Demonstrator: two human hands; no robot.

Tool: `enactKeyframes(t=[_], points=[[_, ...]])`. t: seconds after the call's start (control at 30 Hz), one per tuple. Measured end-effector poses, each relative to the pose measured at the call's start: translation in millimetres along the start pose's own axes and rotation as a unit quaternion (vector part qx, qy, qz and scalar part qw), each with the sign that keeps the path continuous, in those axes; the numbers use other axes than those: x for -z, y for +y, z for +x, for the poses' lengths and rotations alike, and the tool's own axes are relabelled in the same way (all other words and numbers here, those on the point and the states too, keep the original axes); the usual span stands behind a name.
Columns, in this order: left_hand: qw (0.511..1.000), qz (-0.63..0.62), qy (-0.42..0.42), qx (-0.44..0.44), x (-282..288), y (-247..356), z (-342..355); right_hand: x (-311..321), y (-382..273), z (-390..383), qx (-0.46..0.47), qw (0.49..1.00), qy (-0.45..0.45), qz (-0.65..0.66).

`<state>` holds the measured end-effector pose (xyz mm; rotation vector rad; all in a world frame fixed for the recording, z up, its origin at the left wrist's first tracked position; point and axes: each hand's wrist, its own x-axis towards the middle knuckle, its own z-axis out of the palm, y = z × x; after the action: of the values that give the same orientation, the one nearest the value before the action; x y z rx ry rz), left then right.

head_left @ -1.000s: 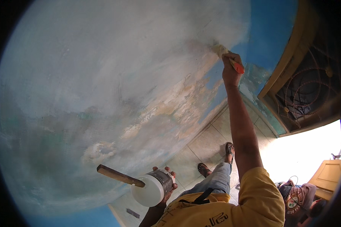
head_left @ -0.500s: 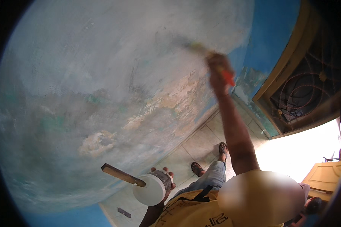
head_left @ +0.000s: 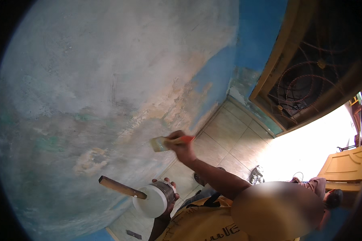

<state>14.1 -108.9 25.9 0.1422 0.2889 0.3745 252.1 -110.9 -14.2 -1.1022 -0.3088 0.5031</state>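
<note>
My right hand (head_left: 182, 148) is closed round the handle of a paintbrush (head_left: 160, 144), whose handle end is red. The pale bristles point left, in front of a patchy grey and greenish wall (head_left: 84, 68); whether they touch it I cannot tell. Lower down, my left hand (head_left: 173, 196) wraps round the side of a white tub (head_left: 152, 204) with a dark band. A flat wooden stick (head_left: 122, 187) leans out of the tub over its rim, and pale liquid seems to lie inside.
Bright blue paint (head_left: 261, 36) covers the wall's right part. Beyond it stands a wooden frame (head_left: 269, 76) with a curled metal grille. Tiled floor (head_left: 225, 124) runs below. A dark flat piece (head_left: 134, 234) lies bottom left; another person (head_left: 318, 186) and a yellow wooden panel (head_left: 344, 166) are at right.
My right hand has come down and left with the paintbrush, from high on the wall to nearer the tub. The view has shifted slightly; my left hand still holds the tub.
</note>
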Motion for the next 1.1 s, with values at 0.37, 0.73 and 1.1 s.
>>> enactKeyframes(t=[0.37,0.73,1.1], points=[[0.998,-0.019,-0.054,0.029,9,-13,33,91,-142,-58,0.002,0.986,0.156,0.058],[0.996,0.002,-0.086,0.035,-21,-71,60,54,-322,-103,0.324,0.922,-0.03,-0.209],[0.994,-0.051,-0.094,0.006,-39,-93,67,22,-321,-101,0.295,0.837,-0.329,-0.324]])
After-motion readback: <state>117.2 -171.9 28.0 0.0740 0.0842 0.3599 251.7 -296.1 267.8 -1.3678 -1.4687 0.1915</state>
